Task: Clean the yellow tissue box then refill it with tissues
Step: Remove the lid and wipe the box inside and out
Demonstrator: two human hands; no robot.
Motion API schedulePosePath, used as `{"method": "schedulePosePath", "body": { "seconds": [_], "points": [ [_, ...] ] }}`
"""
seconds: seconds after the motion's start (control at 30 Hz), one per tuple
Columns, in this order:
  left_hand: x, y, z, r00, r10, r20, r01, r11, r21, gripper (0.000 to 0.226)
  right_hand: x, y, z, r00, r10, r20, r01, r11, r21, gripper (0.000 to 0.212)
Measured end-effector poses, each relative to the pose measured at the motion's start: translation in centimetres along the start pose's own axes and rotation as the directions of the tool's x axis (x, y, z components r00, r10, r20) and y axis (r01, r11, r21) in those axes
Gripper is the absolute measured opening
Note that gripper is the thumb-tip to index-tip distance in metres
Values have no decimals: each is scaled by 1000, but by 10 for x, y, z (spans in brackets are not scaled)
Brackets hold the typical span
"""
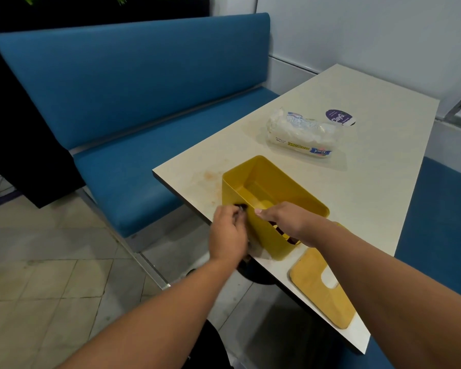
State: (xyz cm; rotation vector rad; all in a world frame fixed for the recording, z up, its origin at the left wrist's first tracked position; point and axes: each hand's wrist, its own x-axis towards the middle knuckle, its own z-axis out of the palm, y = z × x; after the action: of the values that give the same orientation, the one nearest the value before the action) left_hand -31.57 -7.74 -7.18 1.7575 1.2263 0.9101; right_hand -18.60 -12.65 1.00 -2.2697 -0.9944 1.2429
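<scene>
- Yellow tissue box (266,187), lid off, stands near the tabletop (370,198) corner.
- Right hand (285,219) grips its near wall.
- Left hand (228,233) pinches a dark cloth (241,209) against its side.
- Lid (317,286) and tissue pack (298,134) lie nearby.

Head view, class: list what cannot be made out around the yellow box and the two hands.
1. Head view: the dark thing the left hand holds against the yellow box is blurred and mostly covered by its fingers.
2. Head view: the right hand hides the box's near wall and dark marking.
3. Head view: small print on the tissue pack is too small to read.
4. Head view: the right forearm covers part of the lid.
</scene>
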Motion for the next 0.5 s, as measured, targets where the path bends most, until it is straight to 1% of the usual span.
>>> {"method": "schedulePosePath", "body": {
  "seconds": [0.07,0.1,0.17,0.23,0.3,0.37,0.4,0.47,0.5],
  "points": [
    [30,1,-14,995,-100,-27,101,993,58,14,-2,-1,0,1000,1,-4,-1,1000,-19,73],
    [42,1,-23,993,-114,-30,117,989,87,15,-3,-2,0,1000,-11,-5,11,999,-33,73],
    [59,2,-40,991,-125,-47,131,981,144,17,-6,-3,-1,998,-60,2,60,995,-80,68],
    [74,8,-53,991,-118,-57,126,977,171,18,-10,-5,-4,991,-130,6,130,985,-114,58],
    [87,19,-62,994,-99,-49,106,979,177,17,-16,-10,-10,976,-216,-39,211,971,-112,49],
    [99,31,-65,996,-88,-35,93,980,177,16,-15,-10,-21,933,-296,-206,265,950,-168,40],
    [104,36,-65,996,-82,-20,84,979,188,17,-14,-9,-28,895,-314,-316,248,941,-230,37],
    [114,44,-63,995,-90,29,81,970,230,24,-10,-2,-40,806,-314,-502,134,923,-362,37],
    [119,47,-62,992,-108,64,87,960,265,29,-8,3,-45,783,-294,-549,56,911,-409,39]
  ]
}}
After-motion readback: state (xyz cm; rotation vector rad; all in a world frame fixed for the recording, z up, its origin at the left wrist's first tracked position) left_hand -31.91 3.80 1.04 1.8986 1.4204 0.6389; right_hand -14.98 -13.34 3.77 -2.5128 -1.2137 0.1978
